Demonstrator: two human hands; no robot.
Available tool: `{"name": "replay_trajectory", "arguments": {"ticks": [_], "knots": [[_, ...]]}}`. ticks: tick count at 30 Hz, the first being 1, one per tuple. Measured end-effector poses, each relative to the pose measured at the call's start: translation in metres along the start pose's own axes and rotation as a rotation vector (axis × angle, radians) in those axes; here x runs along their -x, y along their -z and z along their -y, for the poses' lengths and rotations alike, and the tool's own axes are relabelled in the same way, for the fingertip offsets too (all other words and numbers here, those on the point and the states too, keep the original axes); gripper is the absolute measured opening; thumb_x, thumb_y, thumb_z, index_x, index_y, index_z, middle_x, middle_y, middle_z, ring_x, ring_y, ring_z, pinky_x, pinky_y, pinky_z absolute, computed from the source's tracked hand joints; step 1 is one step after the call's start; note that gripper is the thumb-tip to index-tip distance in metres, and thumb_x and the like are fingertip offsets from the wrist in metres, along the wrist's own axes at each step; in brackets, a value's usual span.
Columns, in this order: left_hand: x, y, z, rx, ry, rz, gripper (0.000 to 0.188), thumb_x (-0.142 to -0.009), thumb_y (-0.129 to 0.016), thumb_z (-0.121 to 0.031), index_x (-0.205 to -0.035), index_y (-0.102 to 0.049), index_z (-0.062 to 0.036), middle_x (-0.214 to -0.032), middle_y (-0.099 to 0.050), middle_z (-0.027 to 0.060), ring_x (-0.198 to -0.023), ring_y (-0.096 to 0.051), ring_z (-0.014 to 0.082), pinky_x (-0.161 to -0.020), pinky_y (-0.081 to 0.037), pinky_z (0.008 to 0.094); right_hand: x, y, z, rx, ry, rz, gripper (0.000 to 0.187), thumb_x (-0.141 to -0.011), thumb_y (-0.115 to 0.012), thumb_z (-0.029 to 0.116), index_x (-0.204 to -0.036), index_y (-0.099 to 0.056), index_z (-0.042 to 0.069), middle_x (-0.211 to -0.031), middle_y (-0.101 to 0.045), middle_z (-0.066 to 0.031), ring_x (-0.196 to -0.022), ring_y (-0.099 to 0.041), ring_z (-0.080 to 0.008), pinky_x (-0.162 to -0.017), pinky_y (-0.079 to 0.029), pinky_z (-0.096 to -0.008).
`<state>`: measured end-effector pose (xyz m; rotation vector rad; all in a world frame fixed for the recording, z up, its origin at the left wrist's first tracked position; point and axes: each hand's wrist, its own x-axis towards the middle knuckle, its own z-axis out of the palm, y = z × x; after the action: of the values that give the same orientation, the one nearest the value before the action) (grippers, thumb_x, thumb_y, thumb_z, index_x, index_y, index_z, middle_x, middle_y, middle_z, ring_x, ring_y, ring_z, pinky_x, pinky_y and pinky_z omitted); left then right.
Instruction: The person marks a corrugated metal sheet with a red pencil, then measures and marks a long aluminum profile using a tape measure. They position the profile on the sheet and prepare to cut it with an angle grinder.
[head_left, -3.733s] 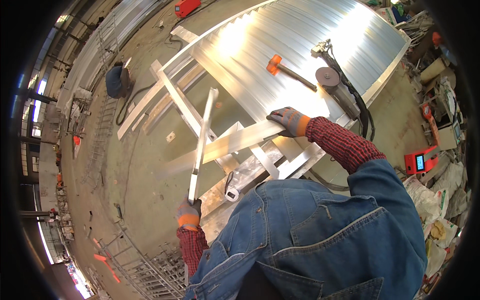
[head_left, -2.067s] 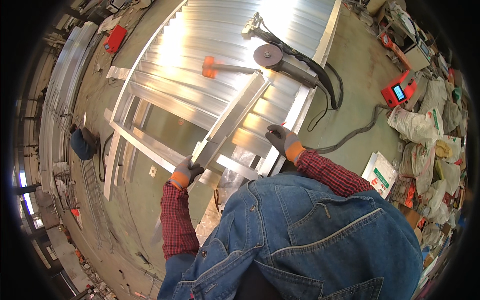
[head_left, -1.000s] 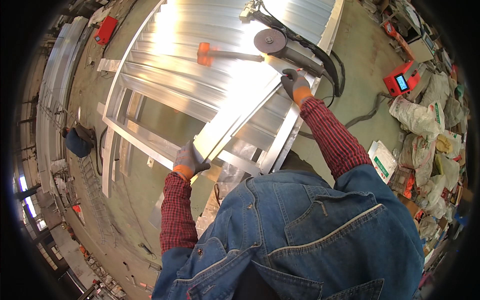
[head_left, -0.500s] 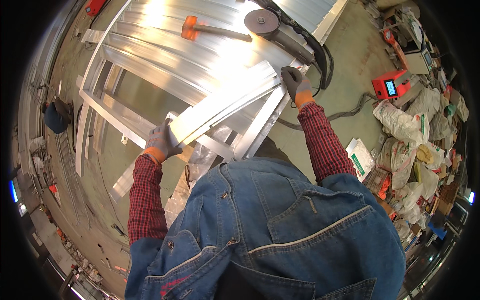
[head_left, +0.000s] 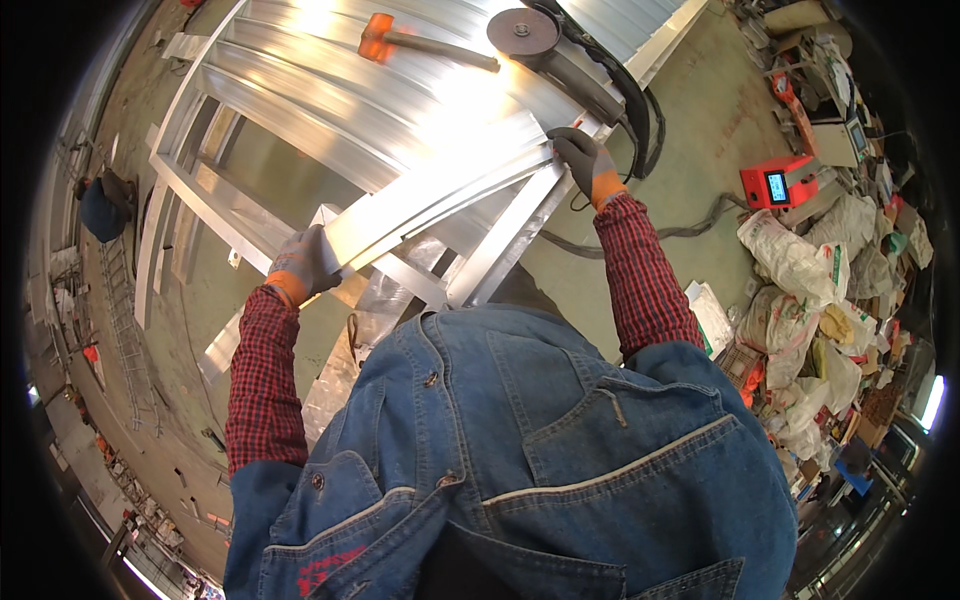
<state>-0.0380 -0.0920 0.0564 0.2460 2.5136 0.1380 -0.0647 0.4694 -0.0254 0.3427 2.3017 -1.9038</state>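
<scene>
A long, pale, channelled aluminium profile [head_left: 425, 212] lies slantwise across the metal frame in front of me. My left hand [head_left: 303, 264], in a grey glove with an orange cuff, is closed round its lower left end. At the upper right end, my right hand [head_left: 584, 160] pinches the profile between thumb and fingers, though the fingertips are partly hidden. Beyond it, an angle grinder [head_left: 578, 84] with a large disc rests on shiny ribbed metal sheets [head_left: 330, 115]. A mallet [head_left: 440, 48] with an orange head lies left of the grinder.
Curved and straight bars form an open frame [head_left: 205, 205] at left. A red box with a small screen [head_left: 777, 187] stands on the floor at right, near a dark cable [head_left: 685, 233]. White sacks [head_left: 790, 258] are heaped there. Another person [head_left: 105, 207] is at far left.
The whole view has shifted slightly, so most things appear a little higher and farther left. Both hands stay on the aluminium profile, which keeps nearly the same slant.
</scene>
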Motion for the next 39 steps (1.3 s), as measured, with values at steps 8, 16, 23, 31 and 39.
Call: {"name": "replay_trajectory", "arguments": {"ticks": [8,16,23,31,39], "knots": [[0.002,0.004,-0.007,0.012,0.0,0.032,0.1,-0.07,-0.102,-0.034,-0.154,-0.057,-0.002,-0.14,-0.072,0.0275,-0.133,-0.068,0.0486,-0.114,-0.057,0.0544,-0.006,0.004,-0.005,0.008,-0.075,0.037,0.034,-0.107,-0.079,0.028,-0.127,-0.083,0.0,-0.117,-0.084,-0.0052,-0.11,-0.074,-0.0152,-0.103,-0.058,-0.0332],[-0.005,-0.011,0.008,0.038,-0.099,-0.034,0.096,-0.072,-0.101,-0.035,-0.152,-0.06,-0.0023,-0.14,-0.072,0.0288,-0.135,-0.067,0.0486,-0.117,-0.055,0.0536,-0.014,0.014,-0.024,0.116,0.06,0.09,0.024,-0.107,-0.079,0.022,-0.121,-0.084,0.003,-0.11,-0.084,-0.0042,-0.102,-0.074,-0.013,-0.095,-0.059,-0.0327],[-0.009,-0.011,0.015,0.093,-0.076,0.01,0.118,-0.065,-0.107,-0.04,-0.164,-0.053,-0.0061,-0.146,-0.069,0.0267,-0.14,-0.065,0.0472,-0.122,-0.053,0.0516,-0.015,0.015,-0.025,0.079,0.041,0.074,0.024,-0.107,-0.075,0.025,-0.112,-0.082,0.002,-0.094,-0.076,-0.0002,-0.088,-0.067,-0.0114,-0.081,-0.055,-0.0314],[0.033,-0.015,-0.013,0.01,-0.037,-0.163,0.141,-0.063,-0.11,-0.039,-0.18,-0.035,-0.0136,-0.171,-0.053,0.0188,-0.156,-0.051,0.0459,-0.133,-0.041,0.0541,-0.014,0.01,-0.016,0.111,-0.002,0.053,0.027,-0.106,-0.078,0.027,-0.114,-0.083,0.002,-0.096,-0.078,-0.0022,-0.093,-0.068,-0.012,-0.086,-0.055,-0.0304],[0.024,-0.011,0.008,0.01,0.047,-0.07,0.141,-0.06,-0.109,-0.038,-0.178,-0.036,-0.0134,-0.164,-0.058,0.0247,-0.15,-0.058,0.0459,-0.129,-0.047,0.0529,-0.01,0.009,-0.001,0.221,-0.031,0.091,0.031,-0.107,-0.079,0.032,-0.109,-0.08,0.001,-0.098,-0.075,-0.0006,-0.095,-0.065,-0.012,-0.091,-0.051,-0.0298]]}}
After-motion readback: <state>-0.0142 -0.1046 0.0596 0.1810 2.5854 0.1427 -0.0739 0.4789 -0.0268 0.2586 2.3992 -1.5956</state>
